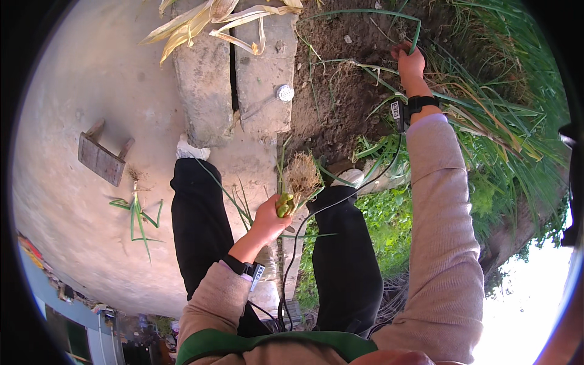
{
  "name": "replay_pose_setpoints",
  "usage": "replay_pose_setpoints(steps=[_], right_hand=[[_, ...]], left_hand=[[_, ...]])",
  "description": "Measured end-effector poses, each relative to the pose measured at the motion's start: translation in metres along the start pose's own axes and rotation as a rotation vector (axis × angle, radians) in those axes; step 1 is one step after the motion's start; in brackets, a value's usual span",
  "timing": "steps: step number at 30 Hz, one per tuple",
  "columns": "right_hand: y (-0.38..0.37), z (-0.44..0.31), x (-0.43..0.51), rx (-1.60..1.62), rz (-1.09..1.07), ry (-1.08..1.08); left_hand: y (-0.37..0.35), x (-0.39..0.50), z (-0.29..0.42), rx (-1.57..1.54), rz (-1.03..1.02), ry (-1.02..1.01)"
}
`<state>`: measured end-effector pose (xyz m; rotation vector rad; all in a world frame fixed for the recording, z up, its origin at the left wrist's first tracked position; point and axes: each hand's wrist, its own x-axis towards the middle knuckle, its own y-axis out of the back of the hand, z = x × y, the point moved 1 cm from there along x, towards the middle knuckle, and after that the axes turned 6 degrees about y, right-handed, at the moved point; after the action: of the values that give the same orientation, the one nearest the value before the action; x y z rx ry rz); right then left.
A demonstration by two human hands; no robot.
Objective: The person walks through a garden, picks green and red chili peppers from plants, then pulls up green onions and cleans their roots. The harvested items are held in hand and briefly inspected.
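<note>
Between my knees, my left hand (269,216) is closed around a bunch whose pale, fibrous roots (302,177) point up and away from me. Thin green leaves stick out on both sides of that hand. Some lumpy yellow-green things (284,205) show in the same grip; I cannot tell what they are. Far out to the right, my right hand (410,64) grips a long green onion leaf (416,34), which is bent sharply above the fingers. Uprooted-looking onion stalks (378,69) lie on the bare soil (340,96) just below it.
One loose green onion (136,205) lies on the concrete floor (150,100) beside a small wooden stool (101,157). Concrete slabs (203,86) hold dry corn husks (196,27) and a shower head (285,93). Dense onion leaves (497,118) grow at right. A black cable (342,203) crosses my right leg.
</note>
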<state>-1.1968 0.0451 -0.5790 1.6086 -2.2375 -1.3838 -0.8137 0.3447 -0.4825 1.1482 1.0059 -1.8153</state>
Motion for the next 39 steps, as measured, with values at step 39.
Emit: replay_pose_setpoints(steps=[39], right_hand=[[0.017,0.183,-0.226,-1.337,-0.899,0.106]], left_hand=[[-0.015,0.018,-0.011,-0.033,0.030,0.070]])
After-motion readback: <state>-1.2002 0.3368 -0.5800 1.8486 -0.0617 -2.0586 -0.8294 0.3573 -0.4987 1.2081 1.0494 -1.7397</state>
